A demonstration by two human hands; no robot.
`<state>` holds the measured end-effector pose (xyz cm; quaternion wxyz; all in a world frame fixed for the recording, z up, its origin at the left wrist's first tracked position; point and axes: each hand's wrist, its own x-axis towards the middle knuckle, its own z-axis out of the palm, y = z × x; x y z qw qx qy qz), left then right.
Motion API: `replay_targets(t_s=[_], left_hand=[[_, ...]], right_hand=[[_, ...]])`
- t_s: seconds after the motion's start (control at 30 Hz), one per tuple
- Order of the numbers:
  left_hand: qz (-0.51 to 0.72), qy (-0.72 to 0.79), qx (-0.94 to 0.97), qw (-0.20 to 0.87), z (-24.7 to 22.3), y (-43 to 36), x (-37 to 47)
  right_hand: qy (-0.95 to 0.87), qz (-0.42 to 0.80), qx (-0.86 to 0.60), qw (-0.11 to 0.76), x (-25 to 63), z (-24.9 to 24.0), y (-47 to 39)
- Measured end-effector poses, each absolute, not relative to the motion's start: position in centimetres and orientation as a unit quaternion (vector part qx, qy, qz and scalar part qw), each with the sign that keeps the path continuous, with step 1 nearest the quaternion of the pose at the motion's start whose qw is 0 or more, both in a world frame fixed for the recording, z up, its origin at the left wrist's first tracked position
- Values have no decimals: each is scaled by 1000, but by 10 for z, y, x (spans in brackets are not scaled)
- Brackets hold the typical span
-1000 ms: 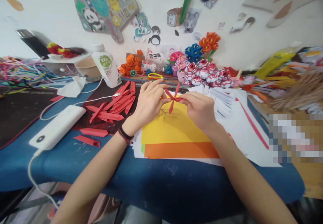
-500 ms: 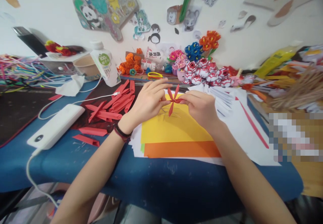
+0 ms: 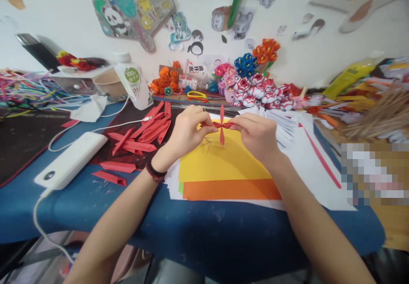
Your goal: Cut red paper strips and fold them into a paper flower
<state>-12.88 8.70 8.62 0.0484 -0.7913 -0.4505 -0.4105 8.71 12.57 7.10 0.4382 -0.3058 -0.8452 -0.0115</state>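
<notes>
A folded red paper flower (image 3: pixel 222 134) with narrow pointed petals is held up over the yellow paper (image 3: pixel 223 164). My left hand (image 3: pixel 193 126) pinches its left petal between thumb and fingers. From the other side, my right hand (image 3: pixel 257 134) grips the right petal with its fingertips. One petal points up and another down between the hands. Thin wires (image 3: pixel 209 144) lie on the yellow sheet just below. To the left rests a pile of folded red paper strips (image 3: pixel 143 134) on a dark mat.
Orange paper (image 3: pixel 233 190) and white sheets lie under the yellow one. A white power bank (image 3: pixel 70 160) with cables sits at left, near a white bottle (image 3: pixel 132 81). Yellow-handled scissors (image 3: pixel 196 95) and paper flowers (image 3: pixel 255 90) stand behind, with wooden sticks (image 3: pixel 380 109) at right.
My left fingers have come down and closed on the left petal. The flower has turned, so its petals now form an upright cross.
</notes>
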Motion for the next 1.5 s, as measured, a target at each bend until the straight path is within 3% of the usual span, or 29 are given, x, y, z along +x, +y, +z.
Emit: replay_targets(t_s=[0.23, 0.67, 1.03, 1.5], left_hand=[[-402, -430, -808, 19, 92, 82, -127], [-220, -453, -838, 212, 80, 89, -129], [-279, -407, -866, 85, 81, 89, -133], [-286, -418, -862, 34, 83, 82, -120]], right_hand=[[-846, -9, -301, 439, 88, 76, 125], [-840, 62, -332, 425, 79, 72, 125], [-802, 221, -352, 430, 75, 74, 122], [-806, 220, -296, 462, 73, 74, 120]])
